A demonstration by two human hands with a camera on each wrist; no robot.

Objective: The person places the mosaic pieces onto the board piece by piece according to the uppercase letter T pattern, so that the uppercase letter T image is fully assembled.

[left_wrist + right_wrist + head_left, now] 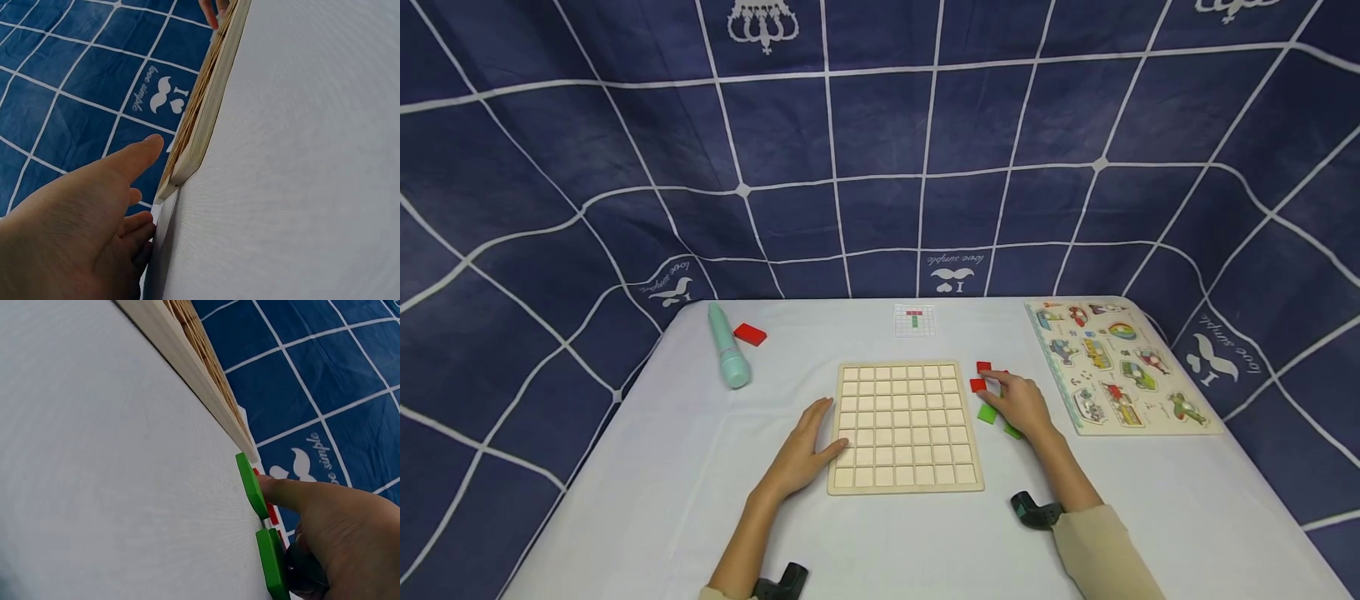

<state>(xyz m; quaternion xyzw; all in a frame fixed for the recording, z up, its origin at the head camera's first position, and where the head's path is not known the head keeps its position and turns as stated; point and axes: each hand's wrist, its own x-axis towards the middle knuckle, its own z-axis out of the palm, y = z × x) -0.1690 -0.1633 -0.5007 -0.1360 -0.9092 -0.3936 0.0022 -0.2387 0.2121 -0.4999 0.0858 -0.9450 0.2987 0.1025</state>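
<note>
Red tiles (983, 367): small, flat and bright red, with straight sides. They lie on the tabletop (685, 467) just right of the board (906, 489).
Green tiles (987, 413): bright green, flat and a bit thick. Also right of the board, closer to the person than the red ones.
How tiles may feel: light and hard, I think, maybe a bit slippery. They don't look easy to break.
Best hold: pinch one tile by two sides, with thumb and pointer finger.
Right grip (1018, 402): right of the board, thumb and pointer finger a little apart, close about a red tile. I can't tell if they pinch it.
Left grip (805, 450): spread at the board's left edge, thumb over it, no tile in it.
Board's look: pale wood, stiff, with rows of little squares.
</note>
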